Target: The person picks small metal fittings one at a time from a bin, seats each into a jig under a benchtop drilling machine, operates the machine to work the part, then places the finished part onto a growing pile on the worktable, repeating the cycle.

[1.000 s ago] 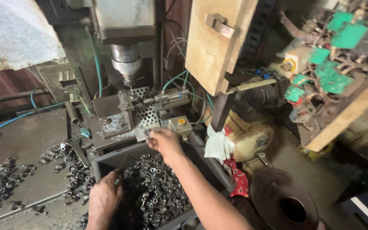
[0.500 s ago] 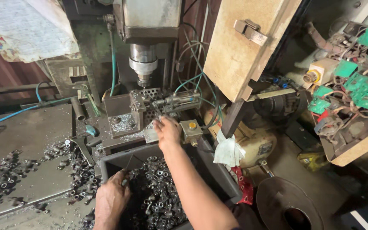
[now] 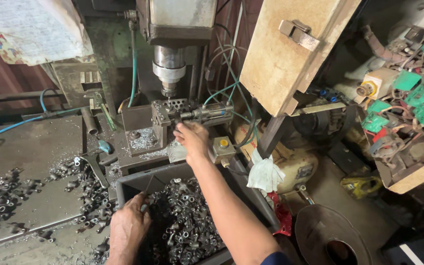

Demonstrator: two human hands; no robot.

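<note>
**Hands at the drill fixture and parts bin**

The dark rectangular bin [image 3: 128, 184], low in the frame's centre, brims with small grey metal fittings [image 3: 185, 228]. The left hand [image 3: 129, 226] rests curled among them; whether it grips one I cannot tell. Above, the right hand [image 3: 192, 140] pinches at the steel drilling fixture [image 3: 165, 118]; anything held is hidden.

A drill spindle [image 3: 169, 73] hangs above the fixture [image 3: 172, 120]. The right hand [image 3: 191, 141] reaches to the fixture's front; a push-button box [image 3: 223, 147] sits just right of it. Below, the left hand [image 3: 129, 226] rests in a bin [image 3: 133, 180] of small metal parts [image 3: 185, 228]. More parts [image 3: 6, 189] lie on the table [image 3: 30, 147] at left.
</note>
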